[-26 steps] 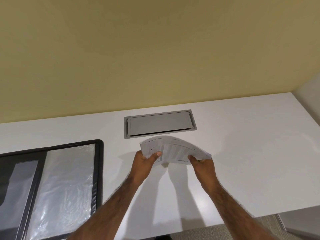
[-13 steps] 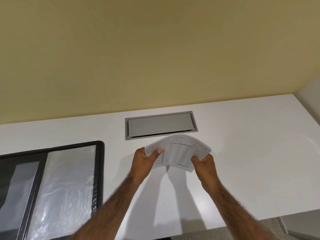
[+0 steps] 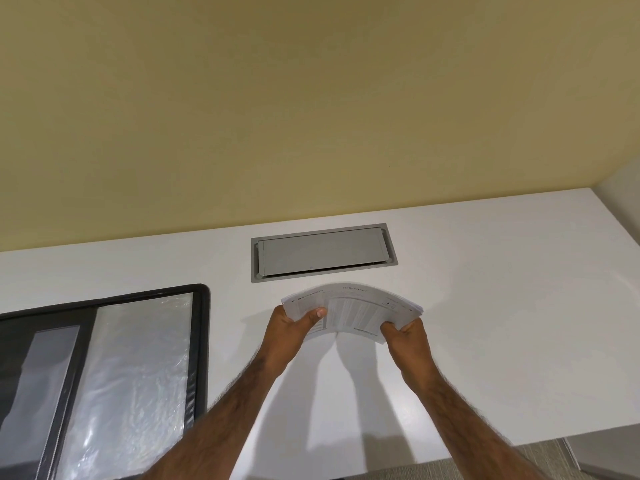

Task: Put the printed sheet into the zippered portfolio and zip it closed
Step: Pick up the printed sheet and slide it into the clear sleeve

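I hold a bowed stack of printed sheets [image 3: 353, 311] above the white desk [image 3: 485, 306], arched upward in the middle. My left hand [image 3: 294, 323] grips its left end with the thumb on top. My right hand [image 3: 405, 332] grips its right end. The black zippered portfolio [image 3: 201, 341] lies open on the desk at the lower left, showing clear plastic sleeves inside; its left part runs out of view. The sheets are well to the right of the portfolio, apart from it.
A grey cable hatch [image 3: 323, 252] is set flush in the desk just behind the sheets. A yellow wall [image 3: 311, 116] rises behind the desk. The desk's front edge and grey carpet [image 3: 485, 469] show at the lower right.
Both hands stayed on the sheets. The stack has flexed and shifted a little, its arch now more even, and my right hand has moved slightly outward along it.
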A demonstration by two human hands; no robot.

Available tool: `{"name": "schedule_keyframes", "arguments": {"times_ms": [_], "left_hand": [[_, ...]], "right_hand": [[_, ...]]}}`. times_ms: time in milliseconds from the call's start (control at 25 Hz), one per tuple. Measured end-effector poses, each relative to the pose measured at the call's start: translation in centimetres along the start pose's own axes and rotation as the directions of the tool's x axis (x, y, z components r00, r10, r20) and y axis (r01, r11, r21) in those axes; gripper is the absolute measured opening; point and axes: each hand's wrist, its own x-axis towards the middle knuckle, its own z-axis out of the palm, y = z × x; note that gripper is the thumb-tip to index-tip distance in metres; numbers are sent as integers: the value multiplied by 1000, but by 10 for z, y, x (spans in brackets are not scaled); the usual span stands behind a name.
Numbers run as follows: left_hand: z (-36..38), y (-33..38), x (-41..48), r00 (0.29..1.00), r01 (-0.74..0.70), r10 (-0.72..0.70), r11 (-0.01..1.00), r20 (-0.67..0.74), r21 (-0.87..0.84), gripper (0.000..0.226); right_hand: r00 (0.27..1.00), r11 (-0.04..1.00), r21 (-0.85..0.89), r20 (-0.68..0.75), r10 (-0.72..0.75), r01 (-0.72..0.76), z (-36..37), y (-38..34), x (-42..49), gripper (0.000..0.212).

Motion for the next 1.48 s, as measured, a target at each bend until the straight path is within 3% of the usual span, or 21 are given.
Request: {"name": "schedule_keyframes", "arguments": {"times_ms": [440,680,880,1040,1160,1240,1280,1400,1480], "left_hand": [[-1,-3,10,996,87,-87,996,-33,-12,22],[-64,41,12,990,130,-123,986,67,-104,38],[-152,69,-5,980,197,-189,965,64,-175,43],[-235,69,-13,973,210,-219,972,-78,-107,37],[-305,39,-12,939,201,-177,978,-296,53,35],[-352,6,-10,900,236,-74,911,-429,338,19],[-374,-10,-9,906,259,-29,828,-423,497,22],[-424,-49,7,973,192,13,509,-230,839,44],[-439,-61,17,992,124,-9,367,-130,922,57]], "right_hand": [[999,1000,-31,47,0,1,-1,-3,3,34],[970,980,-177,238,-42,86,15,-16,0,26],[898,971,-191,438,-43,140,83,-41,-14,25],[877,969,-195,479,-41,152,161,-59,-20,21],[891,949,-265,452,-37,174,220,-75,-20,21],[923,911,-369,385,-29,183,255,-82,-18,27],[934,908,-386,356,-19,165,272,-83,-17,24],[959,915,-380,283,-23,134,314,-89,-10,12],[969,923,-365,244,-32,122,332,-96,-7,11]]}}
